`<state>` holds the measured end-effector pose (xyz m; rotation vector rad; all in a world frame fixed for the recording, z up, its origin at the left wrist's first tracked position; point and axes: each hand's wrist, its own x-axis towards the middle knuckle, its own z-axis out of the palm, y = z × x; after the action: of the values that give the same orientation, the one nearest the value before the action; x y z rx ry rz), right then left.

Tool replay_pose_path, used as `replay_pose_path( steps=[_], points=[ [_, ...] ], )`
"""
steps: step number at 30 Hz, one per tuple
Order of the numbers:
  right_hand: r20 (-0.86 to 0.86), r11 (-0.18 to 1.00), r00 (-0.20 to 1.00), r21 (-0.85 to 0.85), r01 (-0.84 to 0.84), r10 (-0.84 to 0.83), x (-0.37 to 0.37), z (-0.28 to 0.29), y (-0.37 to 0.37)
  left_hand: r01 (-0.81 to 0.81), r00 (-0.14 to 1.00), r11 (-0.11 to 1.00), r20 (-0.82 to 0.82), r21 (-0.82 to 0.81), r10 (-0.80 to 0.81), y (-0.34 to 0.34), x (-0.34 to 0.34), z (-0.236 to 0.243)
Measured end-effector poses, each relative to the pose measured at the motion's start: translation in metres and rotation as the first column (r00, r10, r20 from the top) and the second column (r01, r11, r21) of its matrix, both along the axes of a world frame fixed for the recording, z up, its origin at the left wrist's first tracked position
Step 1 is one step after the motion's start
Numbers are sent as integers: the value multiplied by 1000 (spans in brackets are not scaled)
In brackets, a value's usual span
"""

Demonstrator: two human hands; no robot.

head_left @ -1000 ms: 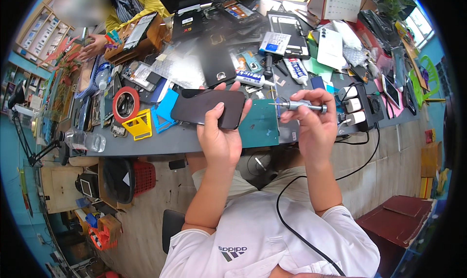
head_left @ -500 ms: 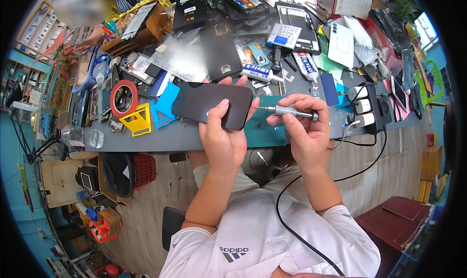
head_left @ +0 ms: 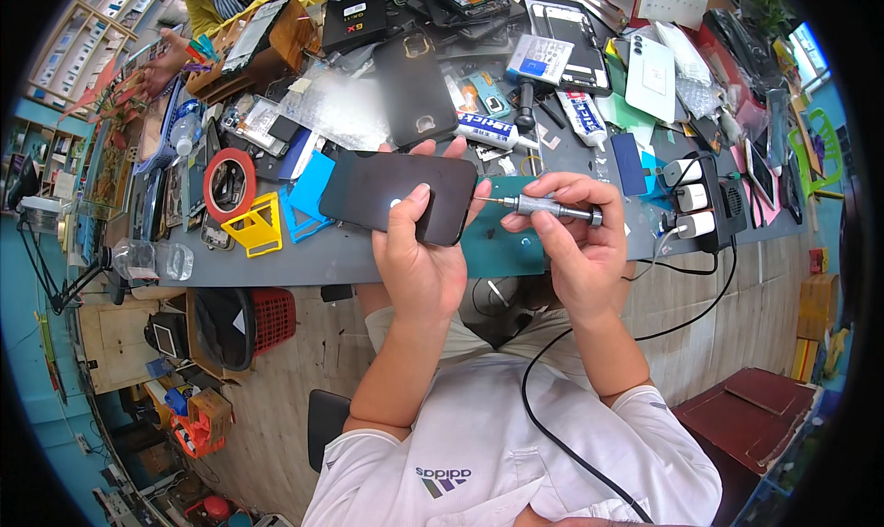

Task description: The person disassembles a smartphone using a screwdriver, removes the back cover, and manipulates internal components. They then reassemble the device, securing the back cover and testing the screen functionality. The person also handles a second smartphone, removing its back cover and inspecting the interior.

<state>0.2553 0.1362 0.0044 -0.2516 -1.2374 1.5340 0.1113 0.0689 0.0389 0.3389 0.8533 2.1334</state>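
My left hand (head_left: 421,260) is closed on a dark smartphone (head_left: 368,188), its thumb across the black glass and its fingertips showing past the far edge. In my right hand (head_left: 580,241) is a silver screwdriver (head_left: 555,208), pinched between thumb and fingers. The thin shaft points left at the phone's right-hand short edge, where the tip appears to meet it; actual contact is too small to tell. Beneath the two hands lies a green work mat (head_left: 502,246) on the grey bench.
Red tape (head_left: 230,184) and a yellow phone stand (head_left: 254,228) lie left. Glue tubes (head_left: 582,119), phone parts and a white phone (head_left: 650,77) crowd the back. A power strip (head_left: 720,204) with chargers stands right. Another person's hand (head_left: 164,64) shows at the far left.
The phone has shifted slightly left in my left hand's hold. The screwdriver stays at its right edge. At the far left the other person's hand has moved a little.
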Motion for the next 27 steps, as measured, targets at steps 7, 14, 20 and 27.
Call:
replay_pose_path(
  steps=[7, 14, 20, 27],
  points=[
    [18, 1000, 1000, 5, 6, -7, 0, -1, 0, -4, 1000, 1000, -3, -5, 4, 0, 1, 0],
    [43, 999, 998, 0, 43, -43, 0, 3, -2, -9, 1000, 1000, -19, 4, 9, 0, 1, 1],
    [128, 993, 985, 15, 114, -115, 0, 9, -6, -16, 1000, 1000, -26, 14, 16, 0, 2, 1],
    [274, 960, 923, 146, 239, -271, 3, 6, -6, -13, 1000, 1000, -26, 28, 14, 0, 2, 2]
  ],
)
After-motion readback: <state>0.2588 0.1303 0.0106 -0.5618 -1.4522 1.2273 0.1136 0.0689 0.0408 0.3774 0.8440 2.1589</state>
